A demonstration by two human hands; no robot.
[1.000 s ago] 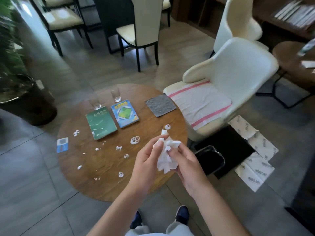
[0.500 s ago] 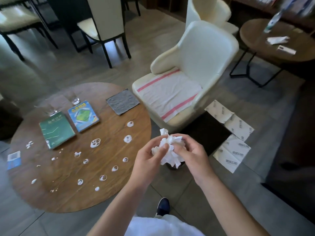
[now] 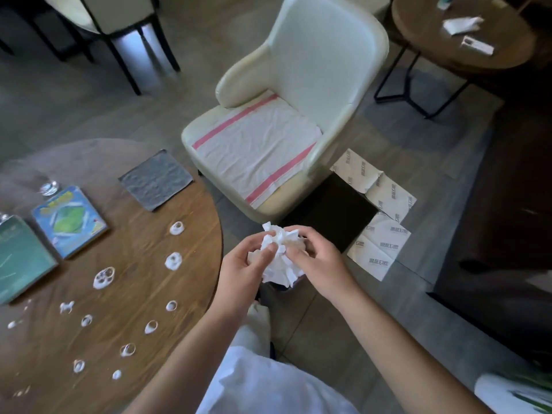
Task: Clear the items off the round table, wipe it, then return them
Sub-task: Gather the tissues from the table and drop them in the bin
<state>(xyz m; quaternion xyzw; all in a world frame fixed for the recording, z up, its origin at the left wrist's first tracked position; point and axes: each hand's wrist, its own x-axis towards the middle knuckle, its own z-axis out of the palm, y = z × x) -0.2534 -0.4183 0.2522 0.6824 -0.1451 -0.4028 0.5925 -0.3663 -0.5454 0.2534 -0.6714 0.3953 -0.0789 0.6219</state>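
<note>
Both my hands hold a crumpled white tissue (image 3: 279,258) off the right edge of the round wooden table (image 3: 125,294), above the floor. My left hand (image 3: 243,268) grips its left side and my right hand (image 3: 313,255) grips its right side. On the table lie a grey cloth (image 3: 156,179), a blue book (image 3: 69,221), a green book (image 3: 21,258), a glass (image 3: 47,186) and several white foam blobs (image 3: 172,260).
A cream armchair (image 3: 298,94) with a white, pink-striped towel (image 3: 254,147) stands beyond the table. A black mat (image 3: 331,210) and printed paper sheets (image 3: 379,213) lie on the floor. A second round table (image 3: 460,40) is at the far right.
The view has swung right, so the table has slid left. My hands with the tissue have passed from over the table's edge to above the floor beside it, crumpling it tighter.
</note>
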